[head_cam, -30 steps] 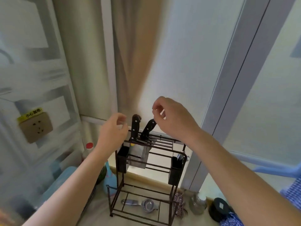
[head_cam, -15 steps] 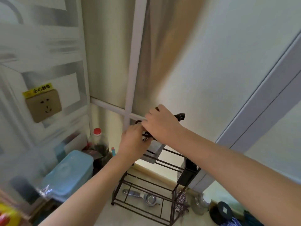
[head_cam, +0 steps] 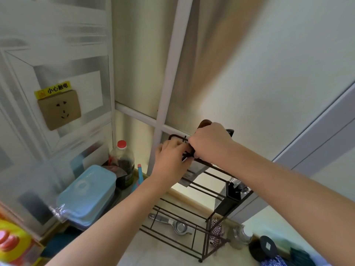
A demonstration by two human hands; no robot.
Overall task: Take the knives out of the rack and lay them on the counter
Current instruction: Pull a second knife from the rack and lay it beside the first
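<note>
A dark wire rack (head_cam: 209, 191) stands on the pale counter (head_cam: 167, 252) against the window. Two knives sit in its top slots. Their grey blades (head_cam: 190, 174) hang below the top rail, and a brown handle tip (head_cam: 204, 122) and a black handle tip (head_cam: 230, 131) stick out past my fingers. My right hand (head_cam: 211, 144) is closed over the knife handles from above. My left hand (head_cam: 171, 160) is just left of it, fingers curled on the rack's top rail beside the blades. The rest of the handles is hidden by my hands.
A blue lidded box (head_cam: 86, 192) and a red-capped bottle (head_cam: 123, 162) stand left of the rack. A metal squeezer (head_cam: 177, 226) lies on the rack's bottom shelf, and a black holder (head_cam: 231, 192) hangs on its right end. A glass jar (head_cam: 240, 237) and black lid (head_cam: 266, 246) sit at the right.
A second ago both hands hovered apart above the knife handles. They have come together: the right hand closed over the handles, the left took the top rail. The view swung left.
</note>
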